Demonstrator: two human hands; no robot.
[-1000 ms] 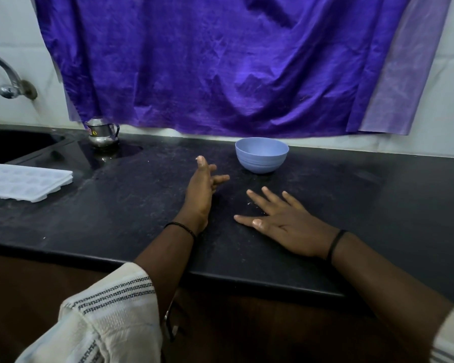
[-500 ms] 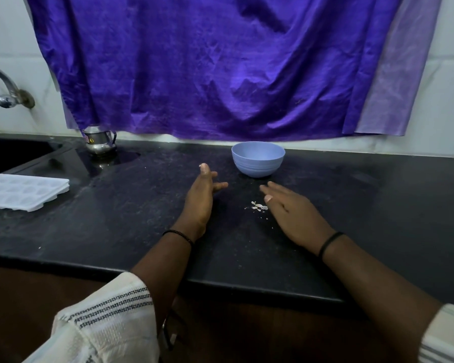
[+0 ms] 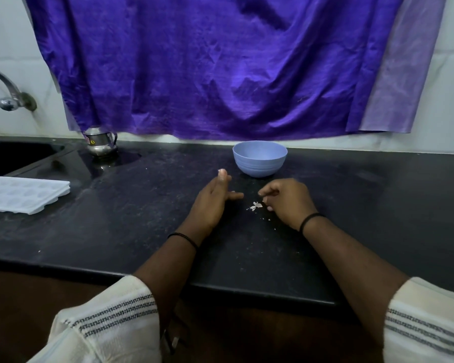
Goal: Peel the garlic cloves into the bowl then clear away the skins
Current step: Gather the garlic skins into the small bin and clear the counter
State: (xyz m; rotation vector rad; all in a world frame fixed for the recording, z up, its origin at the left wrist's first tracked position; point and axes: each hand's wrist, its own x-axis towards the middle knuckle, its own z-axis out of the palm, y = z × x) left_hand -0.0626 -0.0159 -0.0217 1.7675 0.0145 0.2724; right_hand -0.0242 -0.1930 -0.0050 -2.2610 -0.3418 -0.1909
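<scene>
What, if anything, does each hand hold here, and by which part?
Nothing is plainly held. The left hand stands open on edge on the counter. The right hand curls beside the garlic skins; whether its fingertips pinch any cannot be told.

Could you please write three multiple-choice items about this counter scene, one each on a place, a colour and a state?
1. Where do the garlic skins lie?
A. in the bowl
B. on the counter between the hands
C. in the sink

2. What colour is the bowl?
A. light blue
B. red
C. green

3. How is the left hand?
A. gripping the bowl
B. holding the ice tray
C. open, on edge on the counter

Answers: 1 B, the pale flakes sit beside the right hand; 2 A, its wall is light blue; 3 C, the fingers are straight and hold nothing.
</scene>
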